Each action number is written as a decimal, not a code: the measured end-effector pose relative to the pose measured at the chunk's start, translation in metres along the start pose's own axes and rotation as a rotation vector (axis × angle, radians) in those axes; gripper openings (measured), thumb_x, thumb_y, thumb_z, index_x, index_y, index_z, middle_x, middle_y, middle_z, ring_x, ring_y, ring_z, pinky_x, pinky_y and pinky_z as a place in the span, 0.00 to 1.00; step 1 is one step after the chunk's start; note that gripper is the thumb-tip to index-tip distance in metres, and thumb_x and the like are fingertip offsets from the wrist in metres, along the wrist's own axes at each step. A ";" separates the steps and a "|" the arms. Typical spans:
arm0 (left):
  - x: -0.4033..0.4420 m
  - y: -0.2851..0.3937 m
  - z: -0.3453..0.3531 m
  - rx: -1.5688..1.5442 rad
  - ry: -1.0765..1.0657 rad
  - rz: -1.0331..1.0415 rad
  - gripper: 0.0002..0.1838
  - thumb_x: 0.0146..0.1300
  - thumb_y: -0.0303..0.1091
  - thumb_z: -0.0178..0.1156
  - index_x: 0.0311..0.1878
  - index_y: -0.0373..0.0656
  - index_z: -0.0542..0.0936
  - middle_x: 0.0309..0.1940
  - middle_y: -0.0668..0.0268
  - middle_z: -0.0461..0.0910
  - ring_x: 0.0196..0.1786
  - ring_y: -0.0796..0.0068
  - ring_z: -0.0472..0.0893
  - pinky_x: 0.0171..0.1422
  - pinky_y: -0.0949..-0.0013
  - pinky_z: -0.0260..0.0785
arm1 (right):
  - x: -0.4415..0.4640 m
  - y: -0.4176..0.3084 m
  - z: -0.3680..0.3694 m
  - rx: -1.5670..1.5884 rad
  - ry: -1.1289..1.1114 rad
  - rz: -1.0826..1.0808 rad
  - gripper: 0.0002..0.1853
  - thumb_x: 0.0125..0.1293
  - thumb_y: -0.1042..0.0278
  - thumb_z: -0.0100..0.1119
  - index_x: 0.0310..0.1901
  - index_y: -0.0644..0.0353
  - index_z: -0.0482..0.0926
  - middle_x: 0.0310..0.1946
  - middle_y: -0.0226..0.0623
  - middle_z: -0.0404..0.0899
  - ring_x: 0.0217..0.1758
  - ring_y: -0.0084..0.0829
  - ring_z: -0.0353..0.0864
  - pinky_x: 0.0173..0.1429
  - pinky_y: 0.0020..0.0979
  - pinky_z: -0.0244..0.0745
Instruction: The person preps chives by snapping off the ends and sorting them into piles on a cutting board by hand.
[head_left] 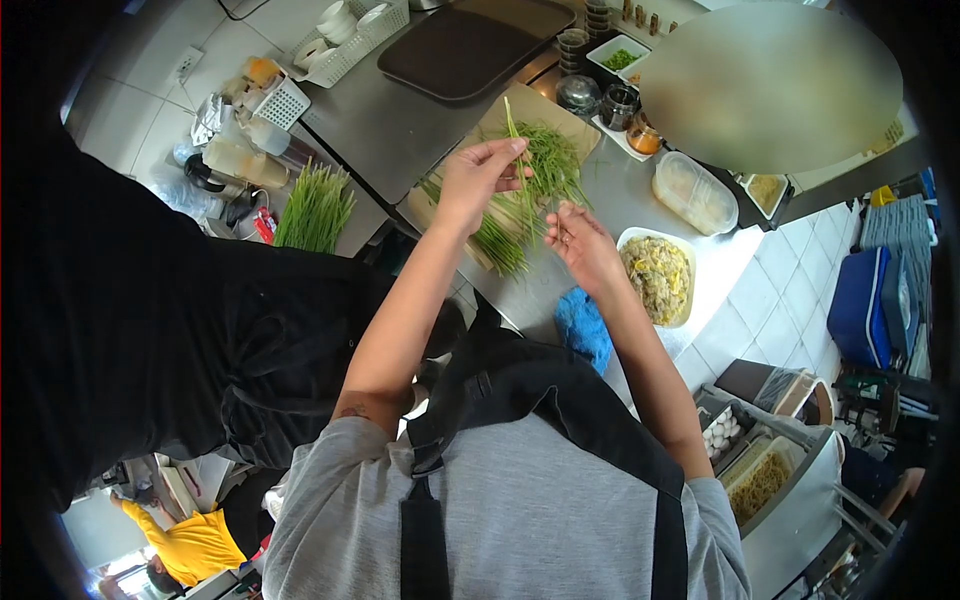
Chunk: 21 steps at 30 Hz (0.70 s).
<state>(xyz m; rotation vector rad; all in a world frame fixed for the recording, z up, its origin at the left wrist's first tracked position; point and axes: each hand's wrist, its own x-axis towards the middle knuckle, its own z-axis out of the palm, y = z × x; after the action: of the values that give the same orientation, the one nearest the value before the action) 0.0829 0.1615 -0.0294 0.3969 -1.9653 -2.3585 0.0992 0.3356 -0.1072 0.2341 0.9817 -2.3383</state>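
Observation:
My left hand (pixel 482 178) is raised over the cutting board (pixel 492 122), its fingers pinched around a few long green chive stalks (pixel 515 125) that stand nearly upright. To its right, my right hand (pixel 582 242) has its fingertips pressed together near the lower ends of the stalks; what it holds, if anything, is too small to make out. A loose heap of thin chives (pixel 552 165) spreads over the board. Straighter chives (pixel 500 245) lie along its near edge, below my left hand. A crumpled blue cloth or bag (pixel 583 328) rests beside my right forearm.
A tub of chopped yellowish food (pixel 658 278) and a lidded plastic container (pixel 695 193) sit at right. Another bunch of chives (pixel 315 210) stands at left, near a person in black (pixel 290 350). A dark tray (pixel 470 48) lies behind the board. A blurred oval covers the upper right.

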 end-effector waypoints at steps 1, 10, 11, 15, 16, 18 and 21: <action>-0.001 0.001 0.000 0.020 0.000 -0.008 0.13 0.63 0.37 0.62 0.44 0.37 0.82 0.34 0.67 0.81 0.34 0.79 0.81 0.36 0.76 0.74 | -0.003 0.000 0.000 -0.089 -0.012 -0.029 0.14 0.67 0.68 0.52 0.52 0.62 0.72 0.35 0.32 0.76 0.33 0.23 0.73 0.42 0.25 0.72; 0.003 -0.004 -0.001 0.041 -0.049 -0.013 0.16 0.65 0.38 0.59 0.50 0.37 0.79 0.41 0.64 0.82 0.38 0.77 0.82 0.35 0.78 0.76 | -0.015 -0.007 0.005 -0.336 -0.138 0.113 0.16 0.65 0.61 0.55 0.47 0.63 0.79 0.22 0.19 0.59 0.20 0.13 0.52 0.24 0.20 0.50; 0.003 -0.004 -0.001 0.039 -0.052 -0.016 0.16 0.65 0.38 0.59 0.50 0.37 0.79 0.41 0.64 0.82 0.38 0.77 0.82 0.35 0.78 0.76 | -0.015 -0.009 0.007 -0.339 -0.138 0.129 0.16 0.65 0.59 0.56 0.47 0.63 0.79 0.21 0.18 0.58 0.20 0.13 0.51 0.24 0.20 0.49; 0.003 -0.004 -0.002 0.039 -0.061 -0.031 0.17 0.65 0.39 0.59 0.50 0.36 0.79 0.41 0.64 0.82 0.39 0.77 0.82 0.35 0.78 0.76 | -0.013 -0.007 0.007 -0.363 -0.072 0.078 0.18 0.63 0.56 0.60 0.46 0.61 0.81 0.18 0.16 0.57 0.19 0.12 0.52 0.24 0.20 0.50; 0.003 -0.004 -0.003 0.034 -0.060 -0.027 0.17 0.65 0.39 0.59 0.50 0.36 0.79 0.41 0.64 0.82 0.39 0.77 0.82 0.35 0.78 0.76 | -0.012 -0.005 0.007 -0.372 -0.039 0.037 0.17 0.63 0.55 0.60 0.45 0.61 0.81 0.17 0.15 0.58 0.19 0.12 0.53 0.24 0.19 0.50; 0.003 -0.006 -0.005 0.025 -0.059 -0.016 0.17 0.65 0.39 0.59 0.50 0.36 0.79 0.41 0.63 0.82 0.38 0.76 0.82 0.34 0.78 0.76 | -0.012 -0.004 0.008 -0.438 0.075 -0.049 0.15 0.62 0.56 0.61 0.43 0.59 0.82 0.18 0.16 0.63 0.19 0.12 0.55 0.25 0.19 0.51; 0.004 -0.006 -0.006 0.040 -0.045 -0.001 0.17 0.65 0.39 0.59 0.49 0.36 0.79 0.40 0.63 0.82 0.38 0.76 0.83 0.34 0.78 0.76 | -0.013 -0.001 0.014 -0.672 0.053 -0.191 0.12 0.62 0.58 0.61 0.39 0.57 0.83 0.21 0.19 0.71 0.20 0.11 0.58 0.25 0.18 0.53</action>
<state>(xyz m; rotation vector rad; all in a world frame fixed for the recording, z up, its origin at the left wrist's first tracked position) 0.0815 0.1564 -0.0373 0.3494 -2.0349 -2.3527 0.1098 0.3324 -0.0918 -0.0711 1.8076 -2.0229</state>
